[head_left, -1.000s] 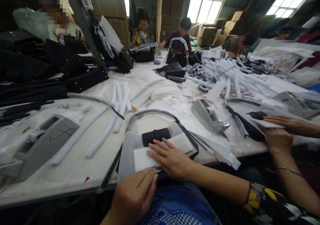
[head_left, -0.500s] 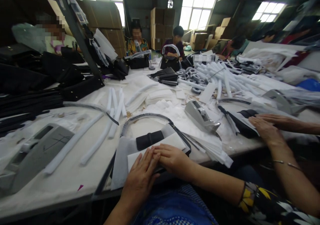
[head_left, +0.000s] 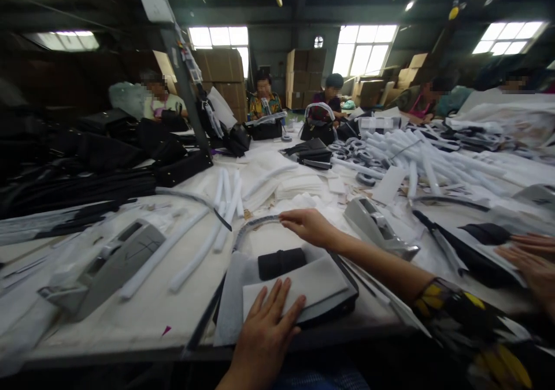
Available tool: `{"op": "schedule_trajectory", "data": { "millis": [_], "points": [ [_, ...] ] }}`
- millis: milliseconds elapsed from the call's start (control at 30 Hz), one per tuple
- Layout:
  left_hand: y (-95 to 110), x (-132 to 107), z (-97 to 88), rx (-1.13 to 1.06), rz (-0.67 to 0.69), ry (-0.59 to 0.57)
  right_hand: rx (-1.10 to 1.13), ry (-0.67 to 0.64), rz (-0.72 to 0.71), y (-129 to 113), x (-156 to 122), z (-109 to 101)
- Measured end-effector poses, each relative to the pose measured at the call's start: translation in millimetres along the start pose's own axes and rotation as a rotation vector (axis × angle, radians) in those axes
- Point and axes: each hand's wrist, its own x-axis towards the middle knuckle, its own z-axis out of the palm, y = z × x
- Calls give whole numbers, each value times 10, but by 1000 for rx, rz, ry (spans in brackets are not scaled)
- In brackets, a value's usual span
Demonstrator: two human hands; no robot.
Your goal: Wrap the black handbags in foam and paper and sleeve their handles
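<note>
A black handbag [head_left: 347,303] lies before me at the table's front edge. A white padding sheet [head_left: 318,283] and a thin translucent sheet [head_left: 229,306] cover its upper side. My left hand [head_left: 269,326] rests on the padding sheet with its fingers stretched out, holding nothing. The fingers of my right hand [head_left: 310,227] close on the handbag's arched handle [head_left: 255,222], which has a clear wrapping; its right side is hidden behind my hand and forearm. Between the handle and the padding lies a black rolled piece [head_left: 281,263].
Grey tape dispensers [head_left: 117,263] stand to the left and right [head_left: 381,228]. White foam tubes [head_left: 150,257] lie on the left, with a larger heap [head_left: 411,147] farther back. Black bags [head_left: 108,153] are piled at left. A co-worker's hands [head_left: 529,257] are at right; several people sit opposite.
My right hand has left the padding sheet beside my left hand and reached up to the handle. My left hand stays on the padding. The view has tilted up and turned left.
</note>
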Motion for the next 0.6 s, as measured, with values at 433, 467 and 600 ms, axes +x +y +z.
{"op": "schedule_trajectory", "data": {
  "millis": [433,467,600],
  "points": [
    [-73,-41,245,51,43,186,18,-158,347,-503,1827,1292],
    [-60,-36,218,37,24,165,22,-117,328,-513,1834,1235],
    [-6,2,73,-50,-26,43,47,114,184,-574,1738,672]
  ]
}}
